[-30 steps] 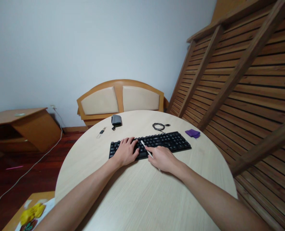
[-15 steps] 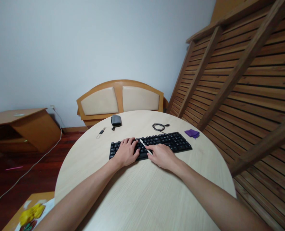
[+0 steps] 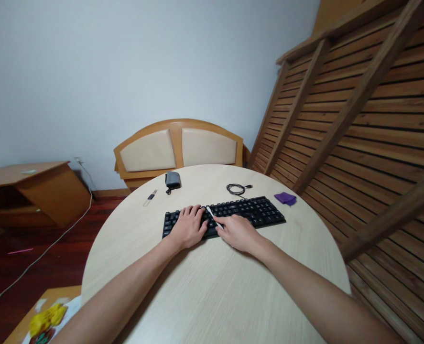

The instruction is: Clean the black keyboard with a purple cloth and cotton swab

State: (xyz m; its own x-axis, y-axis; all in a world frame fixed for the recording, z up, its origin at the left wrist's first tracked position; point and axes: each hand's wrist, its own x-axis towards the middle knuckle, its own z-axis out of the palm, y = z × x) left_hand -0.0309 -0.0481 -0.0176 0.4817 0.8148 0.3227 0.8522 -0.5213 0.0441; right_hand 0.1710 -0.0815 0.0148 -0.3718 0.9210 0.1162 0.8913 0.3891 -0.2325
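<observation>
A black keyboard [image 3: 249,211] lies across the round pale wooden table [image 3: 212,286]. My left hand [image 3: 188,227] rests flat on the keyboard's left part with its fingers stretched over the keys. My right hand [image 3: 237,232] sits at the keyboard's front edge, closed round a thin white stick-like tool [image 3: 213,217]. The tool's tip points up and left onto the keys, close beside my left hand's fingers.
Beyond the keyboard lie a coiled black cable [image 3: 237,189], a folded purple cloth [image 3: 285,198], a grey pouch [image 3: 172,180] and a small clip-like item [image 3: 150,197]. A slatted wooden frame [image 3: 358,119] leans at the right. A wooden headboard [image 3: 179,145] and low cabinet [image 3: 32,191] stand behind.
My right hand has slid a little to the left and forward with the white tool. The left hand stays on the keys.
</observation>
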